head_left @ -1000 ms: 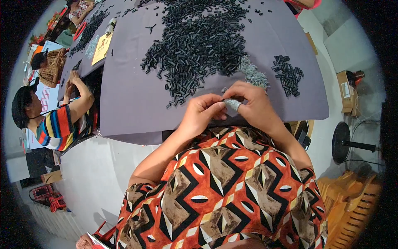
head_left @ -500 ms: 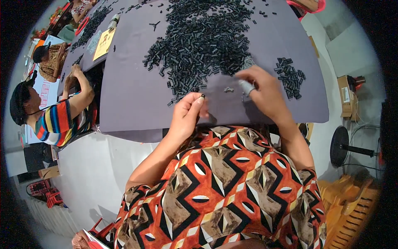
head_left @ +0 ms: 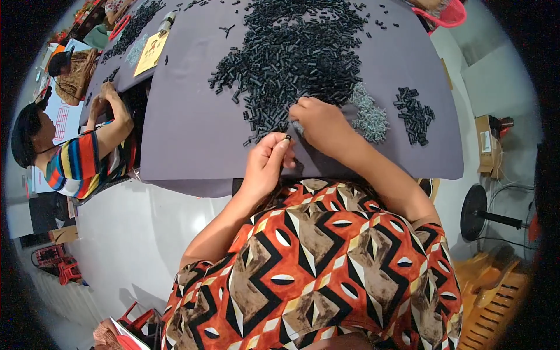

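Note:
My left hand (head_left: 265, 166) is closed near the front edge of the cloth-covered table, pinching a small black tube-shaped piece (head_left: 287, 137) upright between thumb and fingertips. Close by on its right, my right hand (head_left: 322, 123) hangs over the front of a large heap of black tube pieces (head_left: 297, 52). Its fingers are drawn together and point toward the left hand; whatever they hold is hidden. A grey cover (head_left: 298, 126) sits on one of its digits. Beside the right wrist lies a pile of small silvery parts (head_left: 370, 119).
A smaller group of black pieces (head_left: 414, 115) lies at the right of the table (head_left: 186, 116). One three-armed black piece (head_left: 227, 31) rests beyond the heap. At left, a person in a striped shirt (head_left: 81, 160) works at another table. A pink basket (head_left: 446, 14) stands far right.
My right hand has moved left, from beside the silvery parts to near my left hand, and its fingers have come together. The silvery pile now shows more fully. My left hand keeps its pinch.

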`<state>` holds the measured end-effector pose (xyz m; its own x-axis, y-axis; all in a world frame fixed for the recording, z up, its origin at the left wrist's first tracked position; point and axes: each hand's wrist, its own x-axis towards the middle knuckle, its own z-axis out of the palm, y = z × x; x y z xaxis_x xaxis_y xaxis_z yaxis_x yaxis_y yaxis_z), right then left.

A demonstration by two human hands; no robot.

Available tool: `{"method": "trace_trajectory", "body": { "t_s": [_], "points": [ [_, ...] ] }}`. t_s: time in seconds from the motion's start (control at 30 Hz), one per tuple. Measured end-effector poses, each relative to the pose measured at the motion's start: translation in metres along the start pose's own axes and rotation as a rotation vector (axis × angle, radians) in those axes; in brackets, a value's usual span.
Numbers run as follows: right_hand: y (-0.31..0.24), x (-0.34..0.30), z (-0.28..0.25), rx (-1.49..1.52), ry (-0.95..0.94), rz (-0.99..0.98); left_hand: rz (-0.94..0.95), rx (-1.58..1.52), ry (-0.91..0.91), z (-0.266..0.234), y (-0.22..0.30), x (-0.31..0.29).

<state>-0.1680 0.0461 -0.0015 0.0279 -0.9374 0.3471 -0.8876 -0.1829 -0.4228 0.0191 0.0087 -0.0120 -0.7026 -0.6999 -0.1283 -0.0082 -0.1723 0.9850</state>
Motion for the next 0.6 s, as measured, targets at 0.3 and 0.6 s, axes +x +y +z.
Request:
{"method": "trace_trajectory", "body": {
  "t_s": [0.3, 0.6],
  "points": [
    [0.002, -0.001, -0.003, 0.013, -0.056, 0.044, 0.025, 0.075, -0.051, 0.001, -0.001, 0.003],
    [0.005, -0.014, -0.008, 0.128, 0.05, -0.04, 0.005, 0.121, -0.067, 0.003, 0.001, 0.004]
  ]
}}
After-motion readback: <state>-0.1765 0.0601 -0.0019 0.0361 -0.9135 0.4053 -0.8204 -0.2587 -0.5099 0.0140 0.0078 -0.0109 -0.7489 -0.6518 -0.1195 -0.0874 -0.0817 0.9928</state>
